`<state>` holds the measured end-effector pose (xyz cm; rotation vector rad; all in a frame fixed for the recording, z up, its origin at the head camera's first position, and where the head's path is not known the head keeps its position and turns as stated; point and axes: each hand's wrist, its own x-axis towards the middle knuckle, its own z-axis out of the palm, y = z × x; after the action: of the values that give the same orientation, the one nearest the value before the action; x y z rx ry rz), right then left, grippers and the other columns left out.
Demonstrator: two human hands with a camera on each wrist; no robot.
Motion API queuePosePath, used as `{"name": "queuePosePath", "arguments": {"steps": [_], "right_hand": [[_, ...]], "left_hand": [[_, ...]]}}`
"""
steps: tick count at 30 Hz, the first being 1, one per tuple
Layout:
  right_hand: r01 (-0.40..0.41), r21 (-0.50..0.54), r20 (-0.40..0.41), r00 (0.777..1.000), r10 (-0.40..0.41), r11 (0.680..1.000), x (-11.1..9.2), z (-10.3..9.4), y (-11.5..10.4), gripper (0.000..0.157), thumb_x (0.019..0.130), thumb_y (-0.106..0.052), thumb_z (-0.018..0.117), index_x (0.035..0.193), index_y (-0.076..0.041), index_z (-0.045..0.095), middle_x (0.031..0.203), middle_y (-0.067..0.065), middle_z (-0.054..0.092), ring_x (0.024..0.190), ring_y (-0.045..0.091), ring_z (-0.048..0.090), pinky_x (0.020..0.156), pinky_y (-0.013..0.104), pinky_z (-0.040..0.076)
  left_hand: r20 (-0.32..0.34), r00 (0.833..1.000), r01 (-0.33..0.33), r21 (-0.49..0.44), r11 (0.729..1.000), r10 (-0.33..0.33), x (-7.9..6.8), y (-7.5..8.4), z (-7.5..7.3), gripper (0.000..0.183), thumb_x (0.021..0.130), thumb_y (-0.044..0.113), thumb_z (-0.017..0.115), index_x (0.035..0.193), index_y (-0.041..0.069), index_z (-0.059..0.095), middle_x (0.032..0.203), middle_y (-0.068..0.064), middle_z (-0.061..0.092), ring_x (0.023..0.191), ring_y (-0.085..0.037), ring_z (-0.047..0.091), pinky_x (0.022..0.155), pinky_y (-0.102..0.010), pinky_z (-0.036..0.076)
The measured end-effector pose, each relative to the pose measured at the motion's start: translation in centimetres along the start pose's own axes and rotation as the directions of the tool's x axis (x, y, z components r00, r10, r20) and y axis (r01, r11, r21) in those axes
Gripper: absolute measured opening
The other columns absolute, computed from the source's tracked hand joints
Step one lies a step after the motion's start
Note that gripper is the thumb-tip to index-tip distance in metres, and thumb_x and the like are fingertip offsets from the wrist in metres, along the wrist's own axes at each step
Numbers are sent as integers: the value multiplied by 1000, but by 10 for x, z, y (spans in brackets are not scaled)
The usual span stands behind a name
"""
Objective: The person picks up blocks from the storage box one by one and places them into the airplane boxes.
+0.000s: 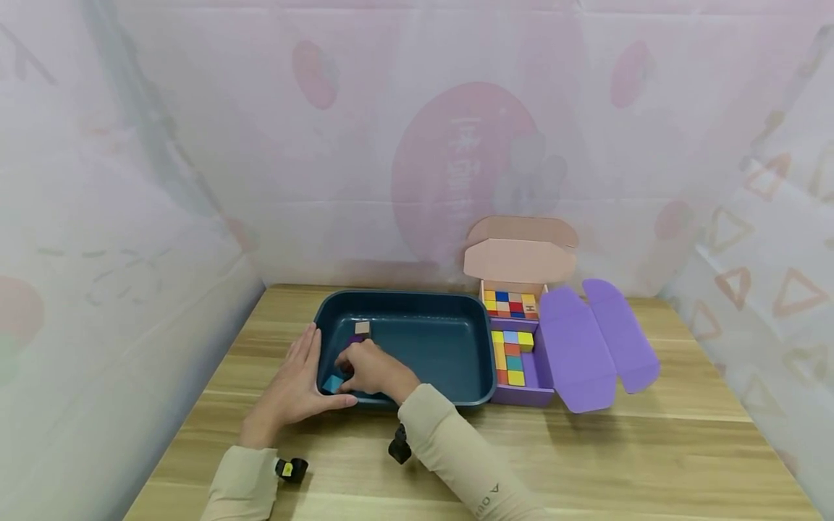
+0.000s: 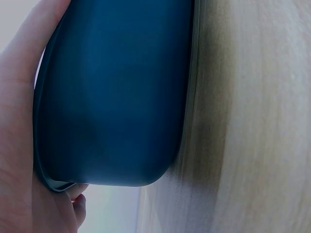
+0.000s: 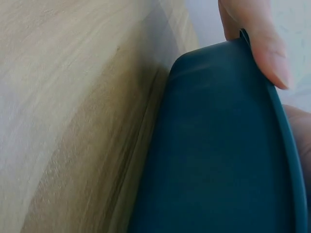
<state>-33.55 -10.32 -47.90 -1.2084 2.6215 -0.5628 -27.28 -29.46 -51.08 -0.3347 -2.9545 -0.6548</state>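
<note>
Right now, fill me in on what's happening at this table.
A person is working at a dark blue tray on a wooden table. The left hand rests flat against the tray's outer left wall. The right hand reaches inside, fingers curled over small blocks in the near left corner; a light blue block shows beside it and a tan block lies farther back. Right of the tray, an open purple box and an open pink box hold coloured cubes.
</note>
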Motion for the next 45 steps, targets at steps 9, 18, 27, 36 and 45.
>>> {"name": "queuePosePath", "arguments": {"steps": [9,18,27,36,45], "right_hand": [[26,28,12,1000,-26,999,9,8,-3,33,93,-27,83,123,-15,79,108,-5,80,81,1,66,79,14,56],[10,9,-5,1000,-10,1000,5,5,-3,36,92,-26,85,125,-14,79,119,-4,80,95,0,71,90,17,60],[-65,102,-20,998,67,993,-16,-18,15,35,91,-25,85,121,-9,79,110,1,81,91,4,74,81,18,62],[-167,171,-56,982,179,971,-47,-46,37,36,91,-25,86,122,-8,78,117,3,79,98,10,73,89,27,64],[-205,206,-113,966,232,957,-77,-67,58,43,91,-23,86,126,-2,75,121,9,78,100,17,74,93,36,65]], "left_hand": [[6,1000,-7,-11,1000,7,0,0,0,145,75,78,79,167,-6,5,178,-23,-1,165,-45,7,132,-65,13],[8,1000,4,-5,1000,-3,0,-1,0,145,75,78,78,167,-5,4,178,-21,-2,165,-44,7,133,-63,12],[10,1000,19,1,1000,-19,0,-2,1,145,73,81,77,167,-4,7,179,-21,1,165,-44,7,132,-65,14],[31,999,36,-15,999,-35,1,-1,0,147,71,84,76,168,-3,6,179,-20,0,166,-43,4,132,-66,13],[15,999,37,-4,999,-37,1,0,-1,148,70,84,77,168,-3,8,179,-20,1,165,-43,7,131,-67,16]]}}
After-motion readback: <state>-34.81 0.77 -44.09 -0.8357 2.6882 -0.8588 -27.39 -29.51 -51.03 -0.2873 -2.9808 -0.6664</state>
